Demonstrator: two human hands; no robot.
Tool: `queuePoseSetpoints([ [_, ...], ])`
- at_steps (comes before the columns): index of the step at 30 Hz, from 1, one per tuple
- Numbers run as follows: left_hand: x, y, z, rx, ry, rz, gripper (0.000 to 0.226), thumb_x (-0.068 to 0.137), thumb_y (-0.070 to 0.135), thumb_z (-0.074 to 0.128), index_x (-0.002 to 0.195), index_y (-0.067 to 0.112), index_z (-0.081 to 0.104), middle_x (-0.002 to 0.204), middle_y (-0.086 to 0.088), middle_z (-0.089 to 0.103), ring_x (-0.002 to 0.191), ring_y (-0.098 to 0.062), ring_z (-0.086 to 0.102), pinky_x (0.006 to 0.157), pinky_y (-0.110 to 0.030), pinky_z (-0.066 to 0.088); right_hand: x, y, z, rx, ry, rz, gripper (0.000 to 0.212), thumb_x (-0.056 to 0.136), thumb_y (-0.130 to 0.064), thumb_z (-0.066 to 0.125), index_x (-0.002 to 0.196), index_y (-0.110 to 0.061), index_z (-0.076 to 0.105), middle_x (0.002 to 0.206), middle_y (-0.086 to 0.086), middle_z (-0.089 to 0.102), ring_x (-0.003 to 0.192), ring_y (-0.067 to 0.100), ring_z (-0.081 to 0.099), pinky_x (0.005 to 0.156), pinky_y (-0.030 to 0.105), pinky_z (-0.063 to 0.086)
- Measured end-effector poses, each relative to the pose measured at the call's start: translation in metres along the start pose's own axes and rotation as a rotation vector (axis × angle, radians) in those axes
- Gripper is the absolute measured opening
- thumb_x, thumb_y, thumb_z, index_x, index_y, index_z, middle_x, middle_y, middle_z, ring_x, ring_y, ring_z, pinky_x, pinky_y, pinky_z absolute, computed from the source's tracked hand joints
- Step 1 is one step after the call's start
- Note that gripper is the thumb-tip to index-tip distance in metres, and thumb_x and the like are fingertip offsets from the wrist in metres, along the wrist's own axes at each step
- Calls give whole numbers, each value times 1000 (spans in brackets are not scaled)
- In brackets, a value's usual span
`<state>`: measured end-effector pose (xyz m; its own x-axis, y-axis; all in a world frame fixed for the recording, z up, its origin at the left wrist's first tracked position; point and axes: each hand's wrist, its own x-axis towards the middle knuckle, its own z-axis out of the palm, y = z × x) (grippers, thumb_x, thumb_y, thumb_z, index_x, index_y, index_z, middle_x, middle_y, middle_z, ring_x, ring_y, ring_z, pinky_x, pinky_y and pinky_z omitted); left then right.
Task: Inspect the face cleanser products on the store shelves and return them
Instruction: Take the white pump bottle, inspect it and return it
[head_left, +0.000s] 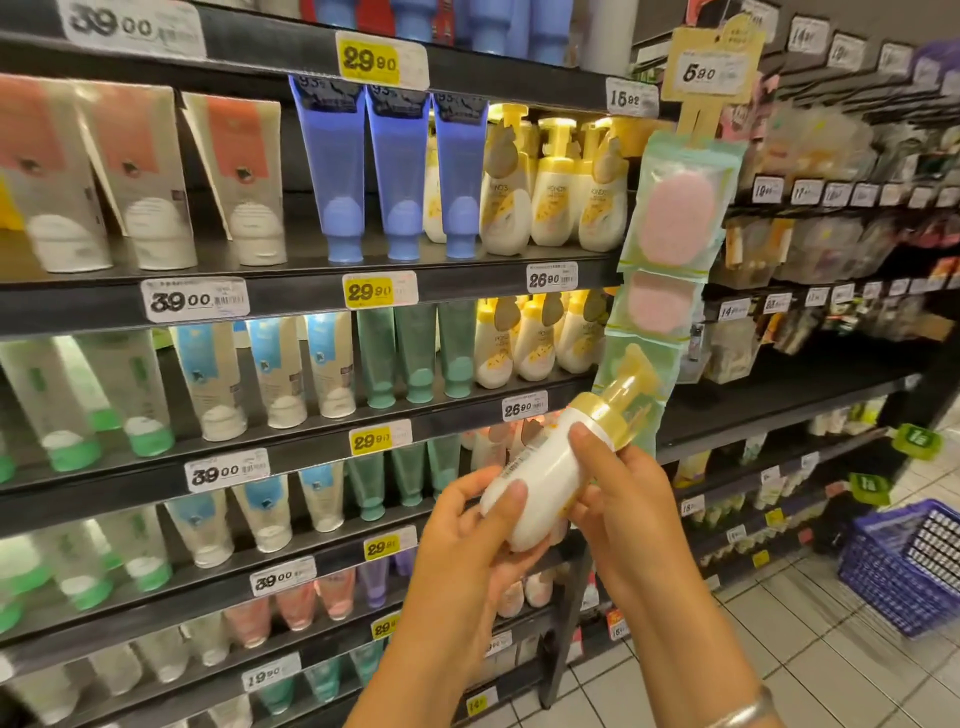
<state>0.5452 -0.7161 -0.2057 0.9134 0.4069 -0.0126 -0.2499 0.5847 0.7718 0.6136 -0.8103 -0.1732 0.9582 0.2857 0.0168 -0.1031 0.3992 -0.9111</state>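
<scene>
A white pump bottle of face cleanser (545, 467) with a yellow-gold collar and clear cap is tilted in front of the shelves, pump end up and to the right. My left hand (467, 540) grips its base from below, thumb across the front. My right hand (618, 493) holds its upper body near the collar, fingers curled round it. Matching yellow pump bottles (550, 208) stand on the shelf at upper centre, and more pump bottles (530, 343) stand one shelf lower.
Dark shelves (311, 291) carry rows of tubes: white and orange, blue (400, 171), green, pink. A hanging strip of pink sponges (675, 218) dangles at the shelf end, just behind the bottle. A blue basket (914, 566) sits on the tiled floor at right.
</scene>
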Motion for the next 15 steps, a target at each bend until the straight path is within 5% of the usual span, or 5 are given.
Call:
queuePoseSetpoints([
  [5,-1,-2,6,-50,35,-41,56,59,20,74,112,9,58,102,-9,70,86,-27,71,64,-35,58,4,1,-2,-12,-27,9,13,92,-13,53,93,-7,64,83,11,69,82,25,64,70,33,51],
  [11,0,-11,8,195,78,45,61,58,11,77,114,20,56,105,-5,69,94,-23,69,74,-37,58,9,5,-1,-124,-10,33,35,81,-31,64,105,-4,62,97,16,71,89,28,69,77,39,55],
  [15,0,-11,8,107,30,4,49,68,16,69,115,9,58,106,-11,71,94,-24,69,75,-37,59,9,5,-2,-95,-42,-5,28,86,-23,61,106,-3,63,93,15,72,87,27,70,73,36,58],
])
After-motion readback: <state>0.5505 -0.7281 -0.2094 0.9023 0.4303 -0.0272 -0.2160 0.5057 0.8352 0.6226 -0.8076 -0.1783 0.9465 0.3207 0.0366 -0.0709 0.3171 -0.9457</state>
